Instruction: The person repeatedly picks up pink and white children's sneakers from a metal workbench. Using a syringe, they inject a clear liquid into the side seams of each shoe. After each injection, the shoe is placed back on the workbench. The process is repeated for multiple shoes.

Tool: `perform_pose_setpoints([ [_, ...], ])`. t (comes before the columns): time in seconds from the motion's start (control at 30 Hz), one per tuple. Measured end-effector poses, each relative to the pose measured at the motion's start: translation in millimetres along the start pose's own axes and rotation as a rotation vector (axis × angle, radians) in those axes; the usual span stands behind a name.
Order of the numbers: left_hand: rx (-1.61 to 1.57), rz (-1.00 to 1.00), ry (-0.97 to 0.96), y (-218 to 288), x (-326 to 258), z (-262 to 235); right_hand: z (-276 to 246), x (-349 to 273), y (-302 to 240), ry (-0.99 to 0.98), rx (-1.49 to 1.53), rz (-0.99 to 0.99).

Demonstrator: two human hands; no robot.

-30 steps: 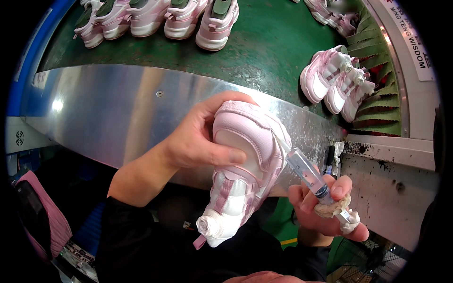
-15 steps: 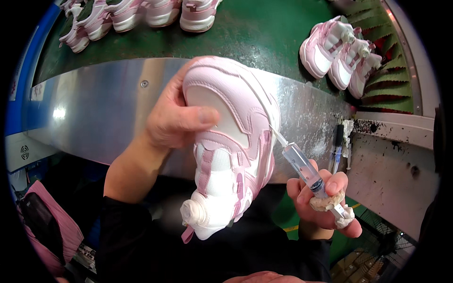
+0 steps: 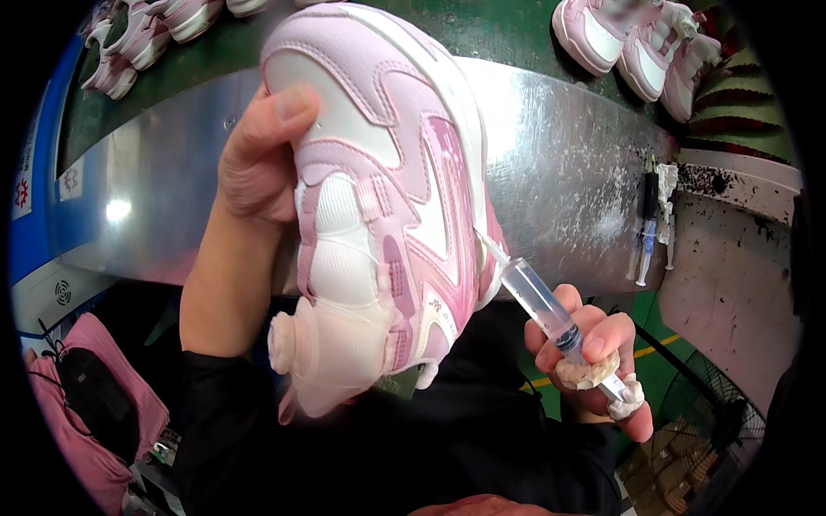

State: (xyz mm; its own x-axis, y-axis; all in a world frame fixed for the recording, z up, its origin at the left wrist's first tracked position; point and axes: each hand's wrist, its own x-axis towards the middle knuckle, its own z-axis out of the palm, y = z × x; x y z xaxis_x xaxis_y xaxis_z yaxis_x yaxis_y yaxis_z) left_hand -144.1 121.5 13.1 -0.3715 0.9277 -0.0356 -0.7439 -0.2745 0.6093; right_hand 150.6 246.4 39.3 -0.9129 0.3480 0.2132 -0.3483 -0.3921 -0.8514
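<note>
At far left, pink cloth [image 3: 150, 402] hangs low beside the workstation, while a group of pink-and-white shoes [image 3: 138, 39] sits on the green surface beyond a curved metal counter [image 3: 181, 150]. The left hand [image 3: 254, 159] is clamped on the front of a single shoe [image 3: 409, 185], its thumb pressed across the white toe panel and its fingers hidden behind. The shoe is held up in front of the counter, toe tilted away from the wearer, collar end toward the dark clothing. It is probably light for its bulk, with a stiff, grippy sole and a softer upper that may dent under a hard squeeze; the firm toe and sole edge look the safest hold, and the white knob [image 3: 292, 341] near the collar a poor one. To the right, a clear syringe [image 3: 535, 297] points its thin tip at the seam between upper and sole (whether it touches is hard to tell). The slim, smooth barrel may slip and the tip could bend, so a grip back by the plunger seems sensible. There the right hand [image 3: 594, 344] curls round it, well apart from the left. Farther right, spare syringes [image 3: 647, 228] lie on the counter, below more shoes
</note>
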Motion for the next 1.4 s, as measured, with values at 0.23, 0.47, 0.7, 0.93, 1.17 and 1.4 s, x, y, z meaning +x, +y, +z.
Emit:
perform_pose_setpoints([
  [0.23,-0.24,-0.048,-0.065,-4.7,3.9,-9.6,0.1,-21.7,-0.1,0.032,-0.009,0.055],
  [0.47,-0.253,-0.046,0.04,-9.6,9.1,-17.9,1.6,-32.2,5.7,0.055,0.052,0.004],
  [0.7,-0.228,-0.073,-0.043,-12.2,14.7,-31.9,0.4,-38.2,-0.9,0.057,0.035,0.097],
  [0.93,-0.172,-0.09,0.041,-11.6,16.5,-28.8,-3.8,-42.6,8.4,0.076,0.076,0.019],
  [1.17,-0.117,-0.041,0.251,-18.9,15.2,-12.2,-5.6,-40.3,13.1,0.089,0.097,0.003],
  [1.4,-0.187,-0.101,0.247,-16.4,12.0,-9.1,-12.2,-37.5,17.3,0.069,0.137,-0.016],
])
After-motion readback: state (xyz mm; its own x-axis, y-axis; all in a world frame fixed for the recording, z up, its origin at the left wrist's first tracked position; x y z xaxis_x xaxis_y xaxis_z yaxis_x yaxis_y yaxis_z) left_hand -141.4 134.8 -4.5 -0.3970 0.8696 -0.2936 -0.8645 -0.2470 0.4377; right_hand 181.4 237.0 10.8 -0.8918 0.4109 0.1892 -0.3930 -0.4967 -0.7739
